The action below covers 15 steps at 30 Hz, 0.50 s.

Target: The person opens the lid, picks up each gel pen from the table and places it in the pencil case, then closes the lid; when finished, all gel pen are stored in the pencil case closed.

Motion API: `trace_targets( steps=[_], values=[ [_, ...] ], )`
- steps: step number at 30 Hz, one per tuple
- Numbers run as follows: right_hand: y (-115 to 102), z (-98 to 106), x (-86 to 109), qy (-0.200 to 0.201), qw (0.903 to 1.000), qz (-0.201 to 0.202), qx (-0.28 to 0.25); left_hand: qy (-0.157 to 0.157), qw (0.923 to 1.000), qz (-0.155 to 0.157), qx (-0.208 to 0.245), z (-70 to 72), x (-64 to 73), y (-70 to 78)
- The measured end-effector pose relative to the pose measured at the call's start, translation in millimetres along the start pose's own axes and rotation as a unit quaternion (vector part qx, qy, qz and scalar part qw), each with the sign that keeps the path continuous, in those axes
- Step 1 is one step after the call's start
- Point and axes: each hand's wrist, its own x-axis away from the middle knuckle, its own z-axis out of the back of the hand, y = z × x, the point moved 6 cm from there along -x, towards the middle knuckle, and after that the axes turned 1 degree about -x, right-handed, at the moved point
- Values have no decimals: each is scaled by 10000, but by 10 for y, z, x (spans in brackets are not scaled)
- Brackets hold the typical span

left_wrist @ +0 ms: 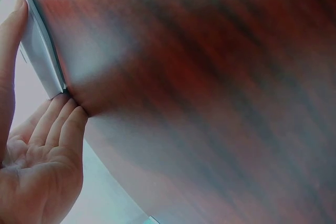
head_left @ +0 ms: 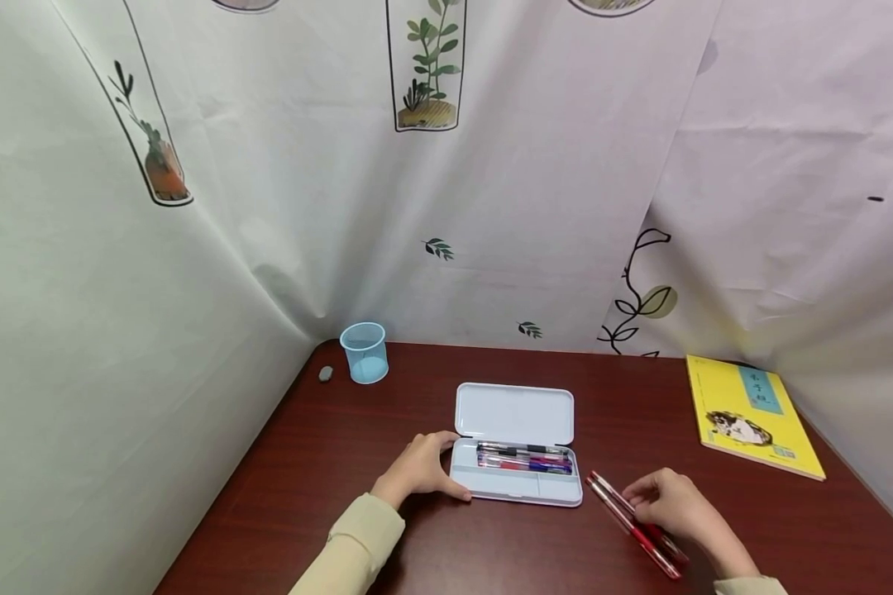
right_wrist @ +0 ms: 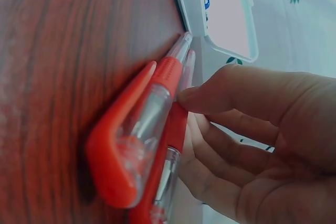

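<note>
An opened white pen case (head_left: 491, 482) lies on the dark red table with its lid (head_left: 513, 413) tilted back. Several pens (head_left: 524, 463) lie in its rear compartment. My left hand (head_left: 417, 467) holds the case's left end, thumb at the front edge and fingers at the rear corner. To the right of the case, my right hand (head_left: 670, 500) pinches a red pen (right_wrist: 177, 129) between thumb and fingers. A second red pen (right_wrist: 168, 72) with a red cap lies alongside on the table, close to the held one. The right wrist view shows my right hand (right_wrist: 247, 129) from the thumb side.
At the back left stands a light blue cup (head_left: 365, 355), with a small grey object (head_left: 326, 374) beside it. A yellow book (head_left: 752, 417) lies at the right. Patterned white cloth (head_left: 536, 207) hangs behind and along the sides of the table (head_left: 327, 430).
</note>
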Motion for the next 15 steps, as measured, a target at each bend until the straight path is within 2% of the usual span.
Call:
trace_targets(
  steps=[15],
  values=[
    [-74,84,-39,291,9992,212,-148,-28,10000,29,-12,-1,-8,3]
  ],
)
